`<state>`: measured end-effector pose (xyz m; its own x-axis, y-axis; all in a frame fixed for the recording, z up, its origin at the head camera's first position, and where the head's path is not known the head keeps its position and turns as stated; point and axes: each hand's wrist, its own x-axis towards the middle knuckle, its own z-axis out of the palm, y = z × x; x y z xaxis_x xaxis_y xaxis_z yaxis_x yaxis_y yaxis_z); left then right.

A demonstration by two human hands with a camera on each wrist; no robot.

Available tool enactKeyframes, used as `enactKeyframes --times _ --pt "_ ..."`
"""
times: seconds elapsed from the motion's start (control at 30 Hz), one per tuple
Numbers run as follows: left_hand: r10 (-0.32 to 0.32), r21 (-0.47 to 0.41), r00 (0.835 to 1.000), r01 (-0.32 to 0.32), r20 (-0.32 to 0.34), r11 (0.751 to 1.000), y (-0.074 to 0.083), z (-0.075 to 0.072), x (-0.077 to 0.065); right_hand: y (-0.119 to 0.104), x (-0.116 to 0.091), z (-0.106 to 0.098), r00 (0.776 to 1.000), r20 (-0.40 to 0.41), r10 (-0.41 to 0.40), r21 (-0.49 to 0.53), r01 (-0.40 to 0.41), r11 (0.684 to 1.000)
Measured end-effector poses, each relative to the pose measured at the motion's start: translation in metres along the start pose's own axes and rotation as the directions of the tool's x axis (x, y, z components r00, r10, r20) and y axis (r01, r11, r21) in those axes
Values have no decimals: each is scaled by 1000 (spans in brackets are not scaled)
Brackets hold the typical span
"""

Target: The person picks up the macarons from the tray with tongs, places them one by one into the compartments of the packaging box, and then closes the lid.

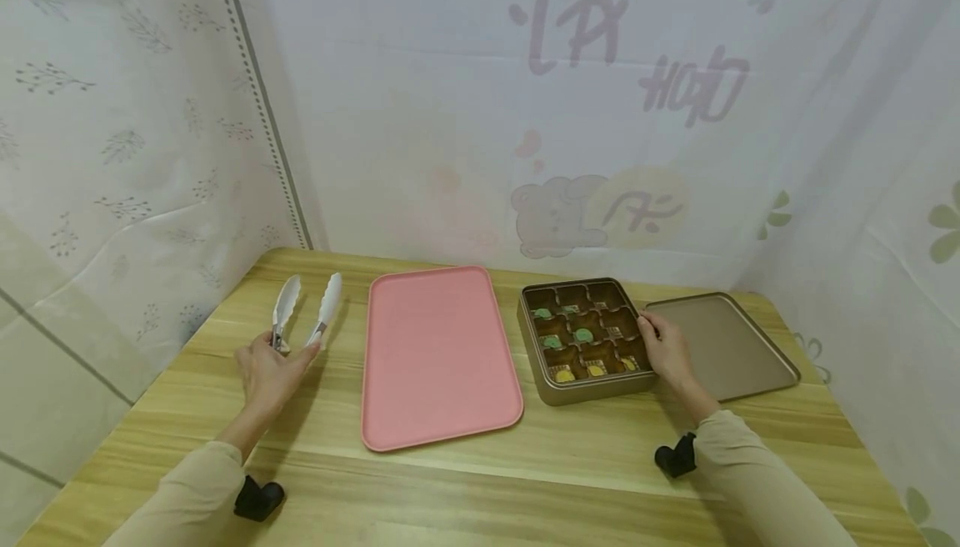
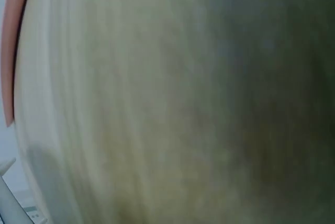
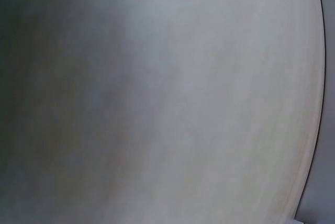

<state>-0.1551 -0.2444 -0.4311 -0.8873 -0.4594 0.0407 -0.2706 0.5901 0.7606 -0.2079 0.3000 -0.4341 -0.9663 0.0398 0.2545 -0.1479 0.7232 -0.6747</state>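
At the left of the head view, my left hand (image 1: 272,372) grips a pair of tongs (image 1: 327,303) with white scalloped tips. The tips point away from me and stand spread apart, with nothing between them. On the right, my right hand (image 1: 670,355) holds the right rim of a bronze-coloured square tin (image 1: 596,389). Inside the tin is a brown divider (image 1: 592,318) with several compartments, some holding small green or yellow pieces. A pink tray (image 1: 438,355) lies between the tongs and the tin, with nothing on it.
Right of the tin, a flat bronze lid (image 1: 731,347) lies partly behind my right hand. The wooden table (image 1: 450,497) ends at a printed curtain (image 1: 420,130). Blurred tabletop fills most of both wrist views, with the pink tray's edge at the left wrist view's left.
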Motion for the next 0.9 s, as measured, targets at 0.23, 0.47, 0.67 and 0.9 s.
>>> enactKeyframes --times 0.23,0.47,0.67,0.9 --pt "1 37 1000 0 -17 999 -6 0 3 2 1 1 1000 4 13 0 -13 1000" --pt "-6 70 1000 7 -15 998 -4 3 4 2 1 1 1000 -13 -7 -3 7 1000" --pt "5 70 1000 -3 -31 998 -3 4 4 2 1 0 1000 -9 4 4 -4 1000" --pt "9 84 1000 -7 -21 996 -2 4 5 -1 0 -1 1000 -8 -3 26 3 1000"
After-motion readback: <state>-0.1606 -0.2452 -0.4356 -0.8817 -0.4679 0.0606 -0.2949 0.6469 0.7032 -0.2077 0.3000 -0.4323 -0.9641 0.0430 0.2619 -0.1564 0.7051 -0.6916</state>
